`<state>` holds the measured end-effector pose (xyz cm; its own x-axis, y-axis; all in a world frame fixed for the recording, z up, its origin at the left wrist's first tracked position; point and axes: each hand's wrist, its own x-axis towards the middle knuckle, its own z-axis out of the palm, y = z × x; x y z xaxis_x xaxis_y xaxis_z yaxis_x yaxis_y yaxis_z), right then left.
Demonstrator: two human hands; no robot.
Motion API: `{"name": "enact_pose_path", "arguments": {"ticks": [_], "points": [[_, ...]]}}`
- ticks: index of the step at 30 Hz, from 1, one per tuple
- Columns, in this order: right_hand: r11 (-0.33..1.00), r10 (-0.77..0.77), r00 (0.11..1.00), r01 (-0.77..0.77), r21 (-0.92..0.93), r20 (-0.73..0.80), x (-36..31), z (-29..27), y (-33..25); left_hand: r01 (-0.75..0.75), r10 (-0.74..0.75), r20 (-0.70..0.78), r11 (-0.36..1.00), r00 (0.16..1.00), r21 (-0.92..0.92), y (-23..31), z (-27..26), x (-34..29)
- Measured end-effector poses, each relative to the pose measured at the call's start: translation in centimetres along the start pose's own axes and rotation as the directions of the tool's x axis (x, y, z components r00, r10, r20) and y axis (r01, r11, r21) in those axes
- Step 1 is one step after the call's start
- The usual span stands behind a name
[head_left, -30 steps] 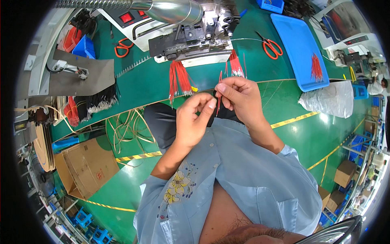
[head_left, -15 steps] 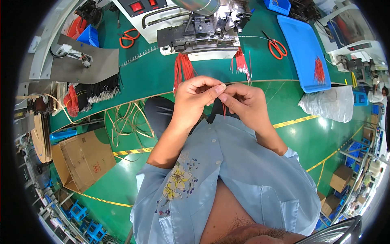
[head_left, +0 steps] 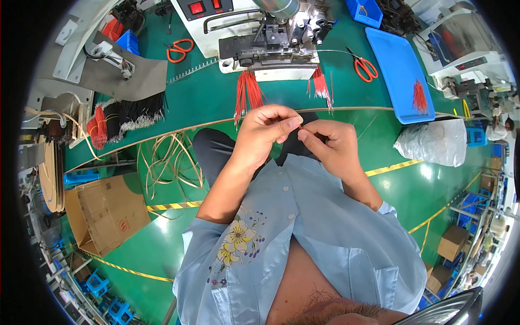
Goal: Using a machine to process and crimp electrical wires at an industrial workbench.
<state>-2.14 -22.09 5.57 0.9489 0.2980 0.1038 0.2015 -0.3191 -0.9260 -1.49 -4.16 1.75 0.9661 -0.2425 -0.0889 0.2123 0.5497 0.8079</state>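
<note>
My left hand (head_left: pixel 264 131) and my right hand (head_left: pixel 331 142) meet in front of the bench edge, thumbs and forefingers pinched. A short piece of thin red wire (head_left: pixel 300 127) shows between their fingertips; most of it is hidden by the fingers. Beyond them on the bench stands a wire-terminal press (head_left: pixel 271 51) with a white body and dark metal tooling. One bunch of red wires (head_left: pixel 248 93) hangs from under the press at its left. Another bunch of red wires (head_left: pixel 321 86) with pale tips lies at its right.
Orange-handled scissors (head_left: pixel 365 69) lie right of the press, and another orange-handled pair (head_left: pixel 180 50) lies left. A blue tray (head_left: pixel 398 70) holds more red wires. Black wire bundles (head_left: pixel 142 112) sit at the left bench edge. A cardboard box (head_left: pixel 108 214) stands on the floor.
My right fingertips have drawn slightly down and away from the left ones, so a bit of wire shows between. The red strands hanging below my hands are out of sight now.
</note>
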Motion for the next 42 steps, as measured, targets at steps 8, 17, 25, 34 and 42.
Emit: {"name": "enact_pose_path", "arguments": {"ticks": [8, 17, 25, 34, 42], "points": [[1.000, 0.011, 1.000, -0.011, -0.013, -0.007, -0.2, -0.1, -0.7, 0.028, -0.022, 0.051, 0.992, 0.998, -0.123, -0.7, 0.2, 0.0], [0.987, -0.105, 0.990, 0.092, -0.136, -0.091, 4.5, -0.7, 0.3, -0.005, -0.007, -0.059, 0.981, 0.998, -0.195, -0.5, 0.6, 1.8], [0.981, -0.137, 0.926, 0.076, -0.181, -0.353, 10.7, 0.2, 2.7, 0.065, -0.071, -0.062, 0.994, 0.996, -0.092, -1.2, -0.2, 1.9], [0.989, -0.125, 0.907, 0.084, -0.118, -0.402, 11.4, 0.7, 2.8, 0.086, -0.092, -0.061, 0.991, 0.994, -0.098, -1.4, -0.4, 2.0], [0.993, -0.092, 0.907, 0.052, -0.108, -0.410, 11.5, 0.8, 2.2, 0.090, -0.092, -0.040, 0.994, 0.995, -0.055, -1.5, -0.4, 1.9]]}}
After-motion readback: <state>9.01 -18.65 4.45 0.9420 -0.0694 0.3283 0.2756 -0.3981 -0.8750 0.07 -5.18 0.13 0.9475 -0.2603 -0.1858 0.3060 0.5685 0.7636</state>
